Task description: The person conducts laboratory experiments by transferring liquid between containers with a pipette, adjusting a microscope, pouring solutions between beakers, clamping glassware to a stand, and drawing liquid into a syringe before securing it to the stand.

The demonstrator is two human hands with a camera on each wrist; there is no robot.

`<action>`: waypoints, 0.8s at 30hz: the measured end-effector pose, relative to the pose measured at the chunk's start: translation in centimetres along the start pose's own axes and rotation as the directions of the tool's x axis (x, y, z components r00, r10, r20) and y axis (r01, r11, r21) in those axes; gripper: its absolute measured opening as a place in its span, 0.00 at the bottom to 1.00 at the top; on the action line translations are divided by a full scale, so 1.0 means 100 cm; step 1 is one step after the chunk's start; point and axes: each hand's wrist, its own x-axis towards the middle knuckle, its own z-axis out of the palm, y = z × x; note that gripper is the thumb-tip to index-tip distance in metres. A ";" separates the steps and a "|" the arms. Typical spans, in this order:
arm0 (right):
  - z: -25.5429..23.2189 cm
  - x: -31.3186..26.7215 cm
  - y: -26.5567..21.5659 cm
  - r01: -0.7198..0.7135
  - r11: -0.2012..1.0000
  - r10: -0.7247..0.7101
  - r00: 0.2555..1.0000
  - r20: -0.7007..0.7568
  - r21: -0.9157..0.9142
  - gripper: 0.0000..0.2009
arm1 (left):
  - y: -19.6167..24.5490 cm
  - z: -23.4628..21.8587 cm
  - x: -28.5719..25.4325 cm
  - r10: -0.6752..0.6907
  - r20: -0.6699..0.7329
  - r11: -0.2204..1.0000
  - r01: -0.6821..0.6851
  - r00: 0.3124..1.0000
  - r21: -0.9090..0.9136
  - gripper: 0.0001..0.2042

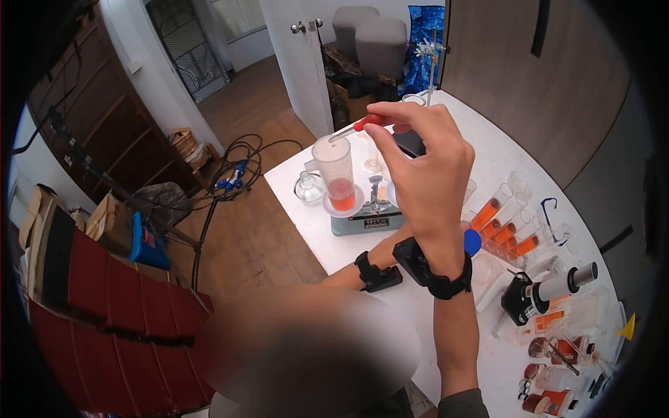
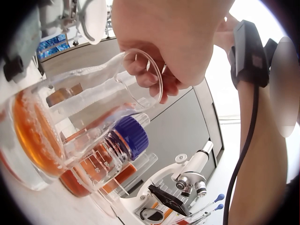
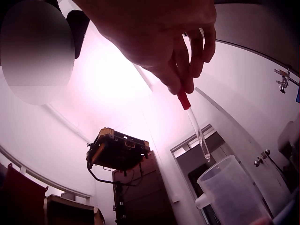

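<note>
At the left of your white table (image 1: 310, 219) sits a rounded, clear glass vessel (image 1: 308, 189). Just beside it, your tall, cloudy plastic jug (image 1: 333, 164) stands upright on the round, pale dish (image 1: 359, 200) of a turquoise scale (image 1: 343, 227), pinkish-red liquid (image 1: 341, 195) in its lower part. Your right hand (image 1: 432, 153) pinches the smooth red bulb (image 1: 369, 121) of a slender glass dropper (image 1: 343, 133) between thumb and fingers, its tip hanging just above the jug's rim. Your left hand (image 2: 171, 40) has curled fingers by the rim of a clear glass beaker (image 2: 89, 89) holding orange liquid (image 2: 40, 133); you cannot tell whether it grips. Farther right are a bottle with a ribbed blue cap (image 2: 132, 136), slim test tubes (image 1: 506, 233) and a white-and-black microscope (image 1: 554, 287).
</note>
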 end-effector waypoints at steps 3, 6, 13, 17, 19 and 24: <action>-0.006 0.000 0.001 -0.016 1.000 0.017 0.999 -0.041 0.016 0.09 | 0.003 0.000 -0.003 0.031 -0.077 0.992 -0.040 0.997 -0.117 0.13; -0.017 0.000 0.000 -0.018 1.000 0.018 0.997 -0.080 -0.004 0.10 | -0.009 0.004 -0.002 -0.060 -0.027 0.872 0.039 0.998 -0.488 0.11; -0.063 -0.004 -0.007 -0.124 0.983 0.109 0.987 -0.115 -0.137 0.11 | -0.012 0.003 0.005 0.171 -0.155 0.945 -0.206 0.973 -0.254 0.12; -0.091 -0.013 0.001 -0.107 0.971 0.064 0.978 -0.200 -0.212 0.12 | -0.001 -0.002 0.005 0.157 -0.102 0.968 -0.173 0.982 -0.180 0.13; -0.103 -0.020 0.004 -0.122 0.958 0.073 0.979 -0.192 -0.260 0.12 | -0.002 0.001 0.006 0.177 -0.130 0.963 -0.199 0.976 -0.183 0.15; -0.115 -0.034 0.010 -0.204 0.941 0.153 0.968 -0.196 -0.271 0.12 | -0.002 0.000 0.005 0.163 -0.127 0.969 -0.183 0.978 -0.164 0.16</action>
